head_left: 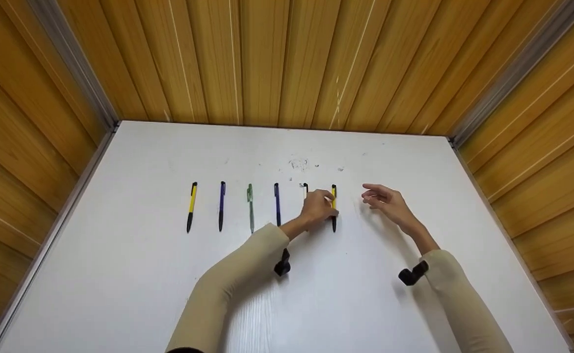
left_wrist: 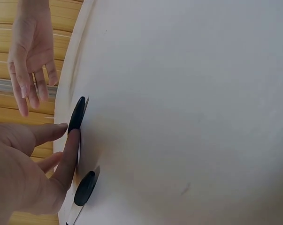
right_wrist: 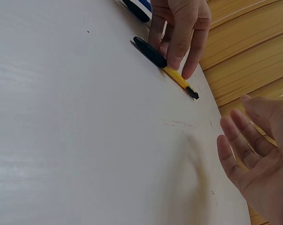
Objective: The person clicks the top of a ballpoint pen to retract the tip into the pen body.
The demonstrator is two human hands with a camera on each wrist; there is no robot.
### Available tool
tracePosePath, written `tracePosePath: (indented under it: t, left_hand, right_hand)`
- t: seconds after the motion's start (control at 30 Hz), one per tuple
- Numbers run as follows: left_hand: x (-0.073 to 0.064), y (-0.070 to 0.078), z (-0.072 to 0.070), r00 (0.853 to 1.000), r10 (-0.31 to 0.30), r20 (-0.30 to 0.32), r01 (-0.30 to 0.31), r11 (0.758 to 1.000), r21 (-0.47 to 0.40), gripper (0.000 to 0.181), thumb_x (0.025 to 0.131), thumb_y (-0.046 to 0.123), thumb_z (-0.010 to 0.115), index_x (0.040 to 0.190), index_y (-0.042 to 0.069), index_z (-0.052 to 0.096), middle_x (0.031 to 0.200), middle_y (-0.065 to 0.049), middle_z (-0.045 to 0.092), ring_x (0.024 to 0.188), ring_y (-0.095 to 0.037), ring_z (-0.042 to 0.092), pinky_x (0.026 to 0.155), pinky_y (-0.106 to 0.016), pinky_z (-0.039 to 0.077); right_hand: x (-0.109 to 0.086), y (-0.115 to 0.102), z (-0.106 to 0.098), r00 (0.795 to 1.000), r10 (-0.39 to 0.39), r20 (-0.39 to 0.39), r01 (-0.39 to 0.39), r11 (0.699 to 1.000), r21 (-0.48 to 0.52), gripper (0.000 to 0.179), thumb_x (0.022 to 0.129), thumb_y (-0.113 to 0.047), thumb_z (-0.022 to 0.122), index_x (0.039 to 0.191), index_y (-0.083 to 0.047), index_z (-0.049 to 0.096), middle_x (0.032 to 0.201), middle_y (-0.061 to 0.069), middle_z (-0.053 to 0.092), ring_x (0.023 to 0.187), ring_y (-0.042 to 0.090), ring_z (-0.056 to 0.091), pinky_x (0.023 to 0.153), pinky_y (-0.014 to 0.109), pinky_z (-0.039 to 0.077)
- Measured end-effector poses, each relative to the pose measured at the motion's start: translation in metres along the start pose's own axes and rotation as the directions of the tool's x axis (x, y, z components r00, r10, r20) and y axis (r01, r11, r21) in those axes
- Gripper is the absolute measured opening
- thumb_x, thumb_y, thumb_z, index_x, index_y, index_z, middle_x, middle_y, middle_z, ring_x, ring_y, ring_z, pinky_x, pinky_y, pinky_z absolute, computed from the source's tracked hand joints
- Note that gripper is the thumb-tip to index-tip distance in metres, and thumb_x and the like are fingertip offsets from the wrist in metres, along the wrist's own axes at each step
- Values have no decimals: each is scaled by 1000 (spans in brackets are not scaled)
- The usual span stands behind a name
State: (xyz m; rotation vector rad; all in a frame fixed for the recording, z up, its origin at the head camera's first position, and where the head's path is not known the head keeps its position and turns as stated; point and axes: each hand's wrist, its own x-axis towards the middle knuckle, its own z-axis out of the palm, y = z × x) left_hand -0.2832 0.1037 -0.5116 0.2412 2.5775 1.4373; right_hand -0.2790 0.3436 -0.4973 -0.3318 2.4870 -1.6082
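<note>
My left hand (head_left: 319,208) pinches a yellow pen (head_left: 334,201) with a black grip and black clip, the rightmost in a row on the white table. In the right wrist view, thumb and fingers close about the yellow barrel (right_wrist: 175,77) while the pen lies on the tabletop. Beneath that same hand is a white pen with a black top (head_left: 306,187), mostly hidden. My right hand (head_left: 387,201) hovers to the right of the row, fingers loosely bent and holding nothing; its palm (right_wrist: 268,173) shows in the right wrist view.
Further left in the row lie a blue pen (head_left: 277,203), a green pen (head_left: 250,206), another blue pen (head_left: 222,206) and a yellow pen (head_left: 192,206). Dark marks (head_left: 298,163) spot the white table (head_left: 120,274). Wood-patterned walls (head_left: 267,63) enclose its back and sides.
</note>
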Motion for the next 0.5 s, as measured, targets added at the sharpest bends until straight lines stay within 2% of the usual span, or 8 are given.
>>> tracePosePath:
  t: [0.17, 0.27, 0.37, 0.43, 0.5]
  left_hand:
    - [1, -2, -7, 996, 27, 87, -22, 998, -59, 47, 81, -2, 81, 126, 0, 69, 101, -16, 75, 72, -10, 61, 60, -14, 47]
    - [-2, -4, -12, 988, 24, 153, -2, 990, -144, 52, 81, -7, 78, 132, -2, 65, 108, -21, 73, 78, -15, 67, 65, -18, 57]
    - [-10, -4, -22, 978, 27, 208, 17, 978, -208, 54, 84, -8, 74, 136, -3, 62, 114, -25, 72, 87, -26, 74, 74, -27, 65]
    - [-17, -6, -31, 972, 58, 227, -9, 978, -209, 53, 86, -6, 73, 137, -3, 61, 118, -25, 71, 97, -32, 75, 81, -32, 66]
    - [-24, -8, -44, 963, 121, 241, -75, 979, -192, 51, 89, -1, 72, 139, -3, 59, 122, -26, 70, 106, -35, 74, 87, -35, 65]
  right_hand:
    - [0, 1, -2, 1000, -19, -23, 19, 1000, -5, 48, 102, -11, 62, 143, 10, 50, 124, 32, 63, 97, -2, 67, 84, 19, 60]
    - [-1, 2, -3, 999, -14, -31, 14, 1000, -3, 48, 102, -12, 62, 143, 11, 50, 122, 29, 65, 96, -2, 68, 82, 19, 60]
    - [-3, 3, -2, 1000, -7, -19, 6, 1000, -4, 49, 103, -13, 62, 143, 11, 50, 122, 27, 65, 96, -2, 68, 83, 18, 60]
    - [-4, 4, -2, 1000, 1, -10, -1, 1000, -1, 49, 103, -14, 62, 144, 10, 49, 123, 28, 64, 97, -1, 68, 84, 19, 60]
    - [-6, 4, -2, 1000, 16, -9, -16, 1000, 2, 49, 102, -14, 62, 144, 9, 50, 124, 29, 63, 98, 0, 68, 85, 20, 61]
